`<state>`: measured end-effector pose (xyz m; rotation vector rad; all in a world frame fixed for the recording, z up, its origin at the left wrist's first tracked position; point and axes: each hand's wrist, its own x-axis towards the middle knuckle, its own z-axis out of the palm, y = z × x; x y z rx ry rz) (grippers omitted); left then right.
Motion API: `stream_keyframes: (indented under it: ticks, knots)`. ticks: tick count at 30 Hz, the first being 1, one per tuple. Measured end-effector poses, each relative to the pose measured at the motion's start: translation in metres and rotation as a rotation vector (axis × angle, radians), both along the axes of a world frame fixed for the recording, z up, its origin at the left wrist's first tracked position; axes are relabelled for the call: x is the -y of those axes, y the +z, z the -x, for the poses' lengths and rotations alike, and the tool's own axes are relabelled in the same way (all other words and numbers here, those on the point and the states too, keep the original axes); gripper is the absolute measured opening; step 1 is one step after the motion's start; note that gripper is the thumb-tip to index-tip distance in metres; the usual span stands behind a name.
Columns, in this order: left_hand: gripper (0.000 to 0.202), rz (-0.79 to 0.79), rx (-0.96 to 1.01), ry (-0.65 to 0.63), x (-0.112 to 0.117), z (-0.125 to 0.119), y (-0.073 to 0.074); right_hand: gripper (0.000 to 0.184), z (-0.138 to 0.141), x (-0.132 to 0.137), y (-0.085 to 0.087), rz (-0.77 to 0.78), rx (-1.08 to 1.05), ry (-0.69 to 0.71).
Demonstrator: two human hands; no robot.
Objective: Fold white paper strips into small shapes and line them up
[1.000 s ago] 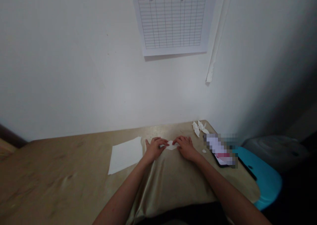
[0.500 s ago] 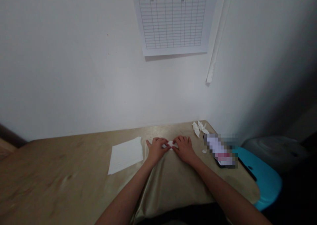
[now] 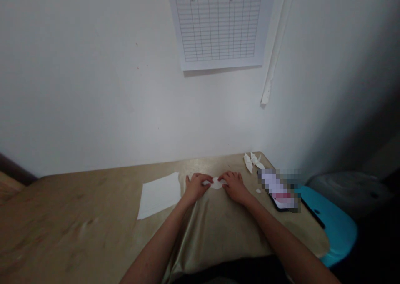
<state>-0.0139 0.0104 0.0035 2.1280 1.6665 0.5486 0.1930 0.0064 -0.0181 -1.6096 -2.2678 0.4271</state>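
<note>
A small folded piece of white paper (image 3: 216,184) lies on the cloth-covered table between my two hands. My left hand (image 3: 197,187) grips its left side with thumb and fingers, while my right hand (image 3: 233,185) holds the right side in the same manner. The fingers hide both ends of the paper; its middle shows. To the left of my left hand rests a stack of white paper sheets (image 3: 160,195). Folded white paper figures (image 3: 252,162) sit near the table's back right corner.
A phone (image 3: 278,190), partly blurred out, lies right of my right hand, with a small white scrap (image 3: 258,190) beside it. A turquoise stool or chair (image 3: 339,223) stands against the table's right edge. On the wall hangs a printed table sheet (image 3: 220,30).
My hands have drawn slightly apart, the thumbs moving away from the middle, so more of the folded paper shows between them.
</note>
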Motion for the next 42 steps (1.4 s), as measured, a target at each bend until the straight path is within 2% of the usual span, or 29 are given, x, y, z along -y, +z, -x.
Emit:
stream_keyframes:
  ticks: [5,10,15,21,31,38,42]
  knots:
    - [0.023,0.004,0.018,-0.016,0.003,0.003,-0.001,0.037,-0.003,0.0,0.0,0.0,-0.048,0.014]
    - [0.022,-0.068,0.012,-0.03,0.005,0.006,-0.008,0.034,-0.005,0.003,-0.001,-0.042,-0.096,0.022]
    - [0.018,-0.171,-0.029,0.007,0.002,0.007,-0.014,0.024,-0.006,0.005,-0.001,-0.059,-0.121,-0.028]
    - [0.013,-0.275,-0.055,0.013,0.003,0.003,-0.014,0.023,-0.001,0.01,0.002,-0.107,-0.042,-0.11]
    - [0.023,-0.187,-0.136,-0.02,0.009,0.0,-0.013,0.021,0.0,0.009,0.004,-0.044,-0.146,-0.111]
    - [0.033,-0.149,-0.132,-0.047,0.011,-0.004,-0.01,0.023,-0.005,0.01,0.007,-0.01,-0.211,-0.018]
    - [0.034,-0.13,-0.142,-0.058,0.011,-0.004,-0.01,0.024,-0.005,0.011,0.007,-0.045,-0.21,0.013]
